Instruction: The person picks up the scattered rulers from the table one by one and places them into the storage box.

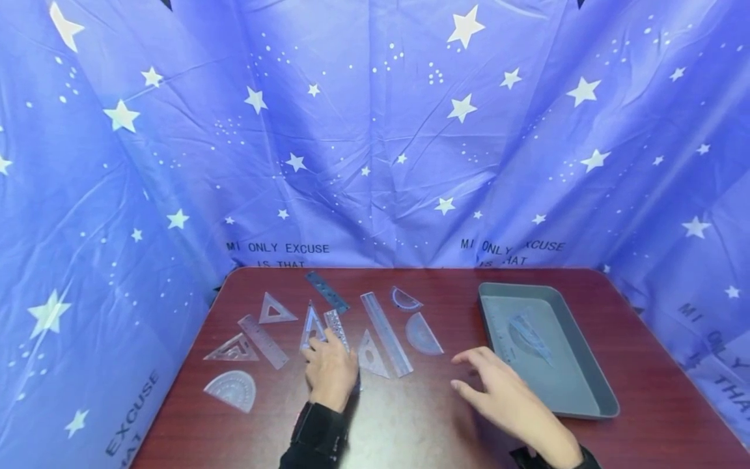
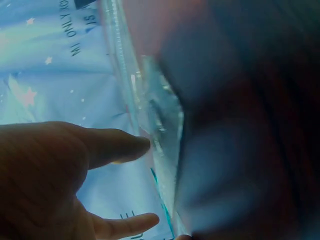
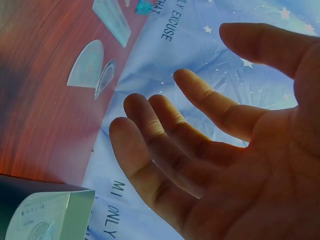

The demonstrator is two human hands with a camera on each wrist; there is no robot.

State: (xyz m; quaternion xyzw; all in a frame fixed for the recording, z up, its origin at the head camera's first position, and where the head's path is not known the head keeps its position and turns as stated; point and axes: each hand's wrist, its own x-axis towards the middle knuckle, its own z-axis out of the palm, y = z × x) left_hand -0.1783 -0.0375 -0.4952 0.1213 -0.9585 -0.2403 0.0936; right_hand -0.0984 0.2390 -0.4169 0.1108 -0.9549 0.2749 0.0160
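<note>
My left hand [image 1: 331, 371] reaches over a small clear set square [image 1: 313, 322] and a short patterned ruler [image 1: 335, 324], its fingertips at their near ends. In the left wrist view the thumb [image 2: 120, 146] and a finger are spread apart beside a clear plastic piece [image 2: 167, 130]; contact is hard to tell. My right hand [image 1: 504, 397] hovers by the left side of a grey tray [image 1: 586, 365], fingers loosely bent and holding nothing, as the right wrist view also shows. Inside the tray lie clear drawing pieces [image 1: 530, 335], overlapping.
Right of the left hand lie a set square [image 1: 375, 361], a long ruler [image 1: 383, 329] and two protractors, one larger [image 1: 426, 335]. To the left are set squares, a ruler [image 1: 263, 342] and a protractor [image 1: 234, 389]. A bluish ruler [image 1: 327, 291] lies behind. Starry curtains surround the table.
</note>
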